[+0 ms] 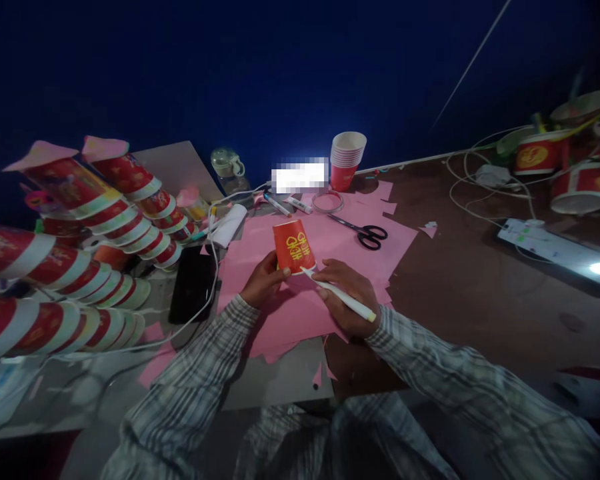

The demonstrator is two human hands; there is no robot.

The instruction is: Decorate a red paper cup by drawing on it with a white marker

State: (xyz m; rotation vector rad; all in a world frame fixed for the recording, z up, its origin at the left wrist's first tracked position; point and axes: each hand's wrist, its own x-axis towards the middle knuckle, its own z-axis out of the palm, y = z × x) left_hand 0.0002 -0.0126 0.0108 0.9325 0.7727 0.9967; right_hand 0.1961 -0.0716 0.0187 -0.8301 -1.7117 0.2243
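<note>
A red paper cup [286,241] with yellow hand-drawn marks lies tilted over the pink paper, its white rim toward me. My left hand [265,279] grips it from the left, thumb across the lower edge. In my right hand [349,293] is a white marker [347,301], its tip at the cup's lower edge and its yellow end pointing back toward my wrist. Under both hands spread layered sheets of pink paper [275,323]. Black-handled scissors [364,233] rest on the paper beyond my right hand.
Stacked red cups with pink tops [100,193] crowd the left. A black phone [193,283] with a white cable lies beside the paper. Behind stand a cup stack [347,160], markers [280,205] and a clear bottle [230,175]. A power strip [555,250] and more cups [543,153] are right.
</note>
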